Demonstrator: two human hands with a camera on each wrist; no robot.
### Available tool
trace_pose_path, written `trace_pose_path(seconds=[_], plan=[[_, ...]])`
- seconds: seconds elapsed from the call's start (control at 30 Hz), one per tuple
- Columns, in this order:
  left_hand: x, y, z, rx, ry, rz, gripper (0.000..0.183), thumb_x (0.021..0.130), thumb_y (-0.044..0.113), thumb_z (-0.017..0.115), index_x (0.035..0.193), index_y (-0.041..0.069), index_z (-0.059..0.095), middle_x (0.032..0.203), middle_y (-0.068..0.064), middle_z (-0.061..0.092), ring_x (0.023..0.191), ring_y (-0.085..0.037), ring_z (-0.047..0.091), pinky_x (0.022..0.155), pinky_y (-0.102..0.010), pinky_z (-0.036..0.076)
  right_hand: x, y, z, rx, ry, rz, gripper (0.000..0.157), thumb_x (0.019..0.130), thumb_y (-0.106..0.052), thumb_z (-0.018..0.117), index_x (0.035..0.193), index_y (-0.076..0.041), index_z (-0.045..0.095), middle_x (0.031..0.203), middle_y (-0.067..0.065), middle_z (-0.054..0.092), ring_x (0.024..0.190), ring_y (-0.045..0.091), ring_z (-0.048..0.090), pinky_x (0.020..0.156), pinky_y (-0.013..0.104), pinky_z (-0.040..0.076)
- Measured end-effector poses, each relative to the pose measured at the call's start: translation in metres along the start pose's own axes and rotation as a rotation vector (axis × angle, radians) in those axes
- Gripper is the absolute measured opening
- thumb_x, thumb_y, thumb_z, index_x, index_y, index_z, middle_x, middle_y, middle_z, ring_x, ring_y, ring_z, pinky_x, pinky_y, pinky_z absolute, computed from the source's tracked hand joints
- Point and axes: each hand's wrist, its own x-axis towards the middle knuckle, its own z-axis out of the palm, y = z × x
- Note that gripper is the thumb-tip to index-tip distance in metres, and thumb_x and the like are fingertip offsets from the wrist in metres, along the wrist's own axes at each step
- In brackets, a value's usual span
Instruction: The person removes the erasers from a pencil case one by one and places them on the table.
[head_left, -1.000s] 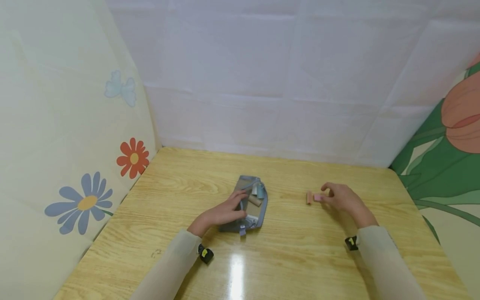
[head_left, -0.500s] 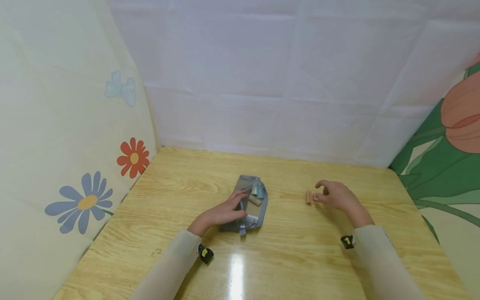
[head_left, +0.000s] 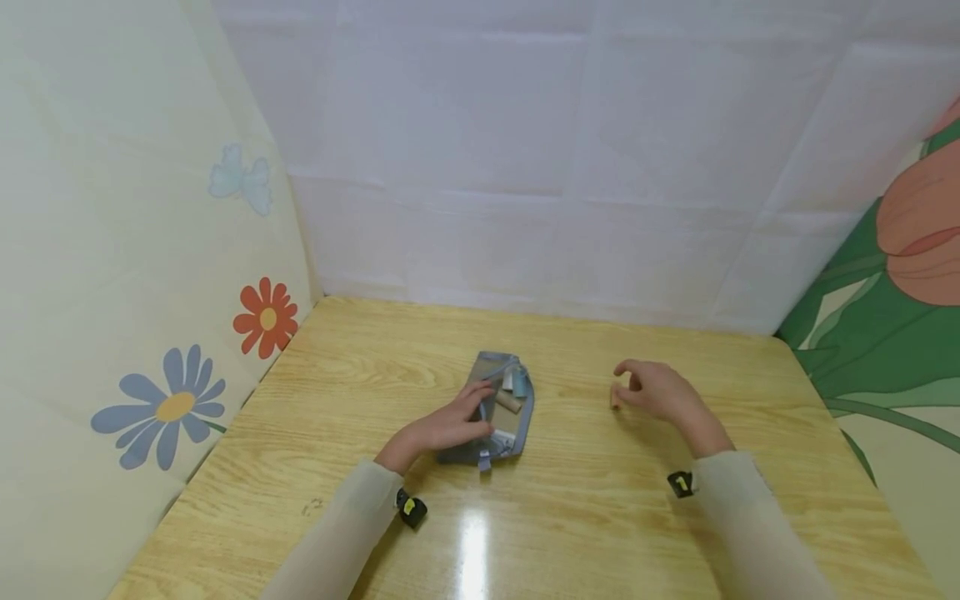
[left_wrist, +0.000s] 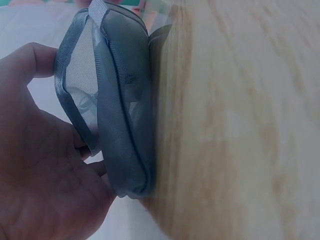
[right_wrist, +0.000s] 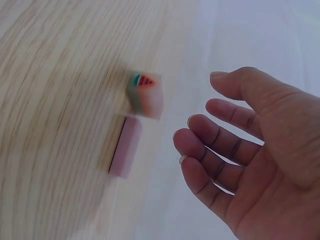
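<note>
The pouch (left_wrist: 125, 140), grey-blue with mesh panels, lies on the surface (head_left: 360, 358), about midway between its left and right edges and nearer the far edge than the lowest visible part. Through its mesh or opening a blue piece (head_left: 520, 383), a white piece (head_left: 508, 380) and a tan piece (head_left: 508, 402) are seen inside, grouped at the pouch's far and right portion.

The left hand (head_left: 450, 423) is on the pouch. Its thumb and fingers are set well apart, bent around the pouch's border, and hold it; the fingertips behind the fabric are hidden.

The right hand (head_left: 663, 392) is above the surface, between the pouch and the right edge. Its fingers (right_wrist: 190, 144) are loosely bent, the thumb clear of them, and the hand has hold of nothing. The right wrist view records a watermelon-print block (right_wrist: 147, 95), blurred, and a pink block (right_wrist: 127, 145), set end to end; whether the two touch cannot be told. A gap separates both from the fingers in that view. In the head view the thumb tip overlaps an orange block edge; contact cannot be confirmed.

A white cloth (head_left: 465, 192) stands behind the far edge. A flower-print sheet (head_left: 135, 292) runs along the left edge.
</note>
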Motion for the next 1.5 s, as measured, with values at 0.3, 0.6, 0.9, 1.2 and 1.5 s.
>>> trace_pose_path(seconds=[0.3, 0.6, 0.9, 1.2, 1.5], plan=[[0.0, 0.001, 0.001, -0.003, 0.004, 0.004, 0.085, 0.091, 0.041, 0.053, 0.159, 0.0, 0.024, 0.168, -0.015, 0.01, 0.153, -0.036, 0.017, 0.119, -0.053, 0.029, 0.005, -0.016, 0.004, 0.023, -0.02, -0.011, 0.039, 0.096, -0.021, 0.066, 0.128, 0.0, 0.062, 0.086, 0.004, 0.066, 0.074, 0.016, 0.059, 0.07, 0.04, 0.052], [0.0, 0.0, 0.001, -0.01, 0.001, 0.006, 0.083, 0.092, 0.04, 0.053, 0.159, 0.0, 0.024, 0.168, -0.014, 0.009, 0.153, -0.035, 0.018, 0.118, -0.053, 0.03, 0.014, -0.029, 0.017, 0.02, -0.029, -0.04, 0.037, 0.096, -0.023, 0.068, 0.126, -0.002, 0.064, 0.09, 0.006, 0.066, 0.076, 0.018, 0.06, 0.071, 0.039, 0.053], [0.0, 0.0, 0.0, -0.003, 0.004, 0.013, 0.083, 0.092, 0.04, 0.053, 0.159, 0.0, 0.023, 0.168, -0.015, 0.01, 0.153, -0.036, 0.018, 0.118, -0.052, 0.03, 0.018, -0.044, 0.025, 0.042, -0.052, -0.044, 0.037, 0.096, -0.024, 0.068, 0.127, -0.003, 0.064, 0.088, 0.004, 0.065, 0.075, 0.016, 0.058, 0.068, 0.036, 0.051], [0.0, -0.001, 0.001, 0.003, 0.007, 0.018, 0.084, 0.092, 0.042, 0.053, 0.159, 0.001, 0.024, 0.168, -0.015, 0.01, 0.153, -0.036, 0.019, 0.118, -0.052, 0.03, 0.02, -0.051, 0.036, 0.061, -0.048, -0.083, 0.034, 0.096, -0.023, 0.069, 0.124, -0.004, 0.066, 0.083, 0.001, 0.063, 0.07, 0.014, 0.056, 0.066, 0.033, 0.049], [0.0, -0.002, 0.001, -0.008, 0.007, 0.025, 0.085, 0.092, 0.043, 0.053, 0.159, 0.0, 0.024, 0.168, -0.015, 0.01, 0.152, -0.037, 0.021, 0.118, -0.053, 0.031, 0.021, -0.06, 0.046, 0.061, -0.058, -0.081, 0.033, 0.095, -0.026, 0.07, 0.122, -0.007, 0.067, 0.081, -0.001, 0.061, 0.069, 0.014, 0.054, 0.065, 0.032, 0.048]])
